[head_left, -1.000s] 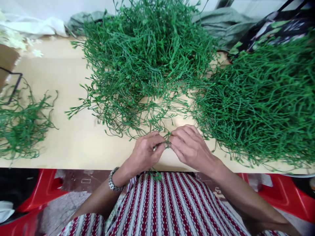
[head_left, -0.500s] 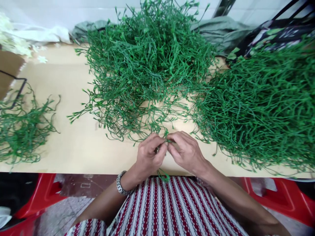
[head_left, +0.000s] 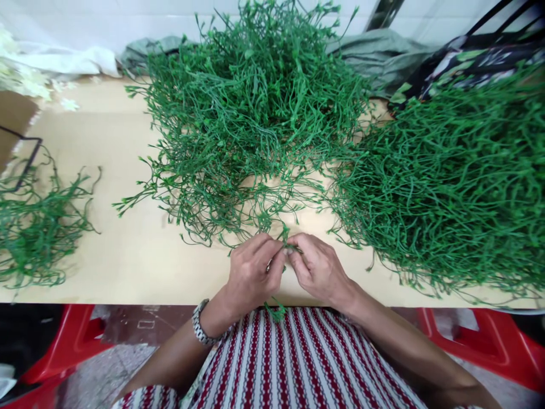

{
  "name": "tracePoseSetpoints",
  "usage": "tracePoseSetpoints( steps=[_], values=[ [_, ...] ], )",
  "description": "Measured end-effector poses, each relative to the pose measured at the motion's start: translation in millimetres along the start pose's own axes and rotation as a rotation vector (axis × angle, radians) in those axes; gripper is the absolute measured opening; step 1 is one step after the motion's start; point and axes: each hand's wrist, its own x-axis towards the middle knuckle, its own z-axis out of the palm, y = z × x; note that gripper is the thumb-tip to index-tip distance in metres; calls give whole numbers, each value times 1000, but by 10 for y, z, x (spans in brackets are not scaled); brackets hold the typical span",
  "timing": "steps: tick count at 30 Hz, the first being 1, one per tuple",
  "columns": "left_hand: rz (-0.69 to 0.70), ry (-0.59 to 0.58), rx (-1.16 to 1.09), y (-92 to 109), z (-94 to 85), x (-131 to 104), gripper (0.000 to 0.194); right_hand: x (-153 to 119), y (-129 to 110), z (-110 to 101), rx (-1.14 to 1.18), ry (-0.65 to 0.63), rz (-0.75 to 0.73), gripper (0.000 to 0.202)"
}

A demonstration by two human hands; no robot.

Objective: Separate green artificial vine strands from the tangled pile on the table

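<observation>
Close to the table's front edge, my left hand [head_left: 256, 269] and my right hand [head_left: 318, 267] meet, both pinching thin green plastic stems [head_left: 285, 232] between thumb and fingers. A green tip [head_left: 276, 311] of the stems hangs out below my left hand, over the striped shirt. My fingers hide the spot where the stems come together. Just beyond my hands spreads a tangled pile of green artificial stems [head_left: 259, 113], its loose front strands nearly reaching my fingertips.
A large heap of similar stems [head_left: 447, 193] covers the right side of the table [head_left: 128, 261]. A smaller bunch [head_left: 38, 233] lies at left beside a cardboard box [head_left: 15, 122] and pale flowers [head_left: 29, 76]. Red stools [head_left: 489, 341] stand below the edge.
My left hand has shifted slightly left, and the hanging green tip has moved left with it. My right hand stays nearly in place, fingers still pinched. The view has shifted a little.
</observation>
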Motion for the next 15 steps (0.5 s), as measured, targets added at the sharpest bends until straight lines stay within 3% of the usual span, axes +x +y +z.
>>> tracePoseSetpoints(
  steps=[4, 7, 12, 15],
  values=[
    [22, 5, -26, 27, -20, 29, 8, 12, -24, -47, 319, -152, 163, 10],
    [19, -42, -68, 40, -45, 67, 10, 22, -20, -56, 385, -147, 202, 8],
    [69, -194, 6, 10, -148, 154, 15, 33, 25, -106, 82, -75, 13, 11],
    [126, -377, 22, -2, -289, 231, 21, 44, 43, -223, -41, -210, -142, 12]
  ],
)
